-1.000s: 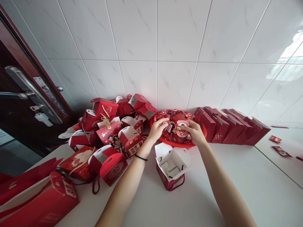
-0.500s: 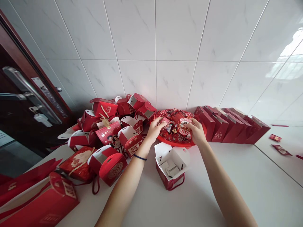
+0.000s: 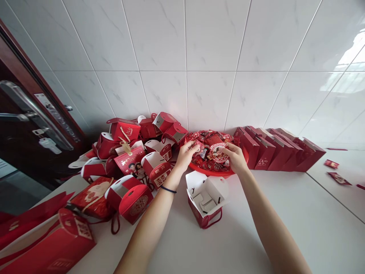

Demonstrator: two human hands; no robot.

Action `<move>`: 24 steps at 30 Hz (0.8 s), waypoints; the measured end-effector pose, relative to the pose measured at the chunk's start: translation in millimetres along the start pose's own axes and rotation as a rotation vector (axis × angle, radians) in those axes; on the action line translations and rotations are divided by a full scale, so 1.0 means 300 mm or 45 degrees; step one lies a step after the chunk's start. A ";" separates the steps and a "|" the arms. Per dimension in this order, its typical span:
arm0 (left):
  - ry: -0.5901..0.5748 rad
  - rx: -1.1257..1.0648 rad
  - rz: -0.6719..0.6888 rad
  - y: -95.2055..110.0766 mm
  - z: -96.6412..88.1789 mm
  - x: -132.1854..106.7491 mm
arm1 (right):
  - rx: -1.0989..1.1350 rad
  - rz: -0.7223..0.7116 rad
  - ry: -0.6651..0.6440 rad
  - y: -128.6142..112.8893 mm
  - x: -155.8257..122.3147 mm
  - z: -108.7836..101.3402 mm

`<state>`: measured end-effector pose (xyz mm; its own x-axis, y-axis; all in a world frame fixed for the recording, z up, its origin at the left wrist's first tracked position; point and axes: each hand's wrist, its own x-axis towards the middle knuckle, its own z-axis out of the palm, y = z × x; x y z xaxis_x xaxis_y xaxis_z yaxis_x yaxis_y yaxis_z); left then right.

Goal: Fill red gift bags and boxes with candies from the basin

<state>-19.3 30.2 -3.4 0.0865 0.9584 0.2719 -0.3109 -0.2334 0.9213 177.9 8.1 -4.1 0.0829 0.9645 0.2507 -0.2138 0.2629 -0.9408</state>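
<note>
My left hand [image 3: 186, 154] is closed on a small red candy packet [image 3: 199, 146] over the left side of a red basin [image 3: 228, 174]. On the basin's right, my right hand [image 3: 236, 156] pinches a red packet with a round cartoon print [image 3: 218, 150]. Red-wrapped sweets [image 3: 211, 166] fill the basin beneath both hands. Between my forearms, just in front of the basin, stands an open red gift box [image 3: 205, 203] with a white inside and a dark red cord handle; its white bottom flaps show.
Several open red gift boxes [image 3: 137, 201] crowd the left side of the white table [image 3: 225, 251]. A row of dark red paper bags [image 3: 265, 152] stands right of the basin. Loose packets [image 3: 338, 178] lie far right. A tiled wall [image 3: 211, 95] rises behind; a door handle [image 3: 37, 114] is at left.
My right hand has drawn the round-print packet slightly left, towards my left hand. My left hand has barely moved, and the open box stays put.
</note>
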 end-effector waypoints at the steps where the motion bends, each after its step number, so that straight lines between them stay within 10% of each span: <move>1: 0.000 -0.003 0.008 -0.002 0.000 0.000 | -0.009 0.003 0.007 0.001 0.001 -0.002; 24: 0.206 -0.143 0.007 -0.006 -0.005 0.015 | -0.408 0.001 0.058 0.007 0.005 0.014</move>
<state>-19.8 35.3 -4.4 -0.0663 0.9731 0.2205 -0.4157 -0.2278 0.8805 173.4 10.1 -4.8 0.1278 0.9608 0.2460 0.1030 0.2338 -0.9668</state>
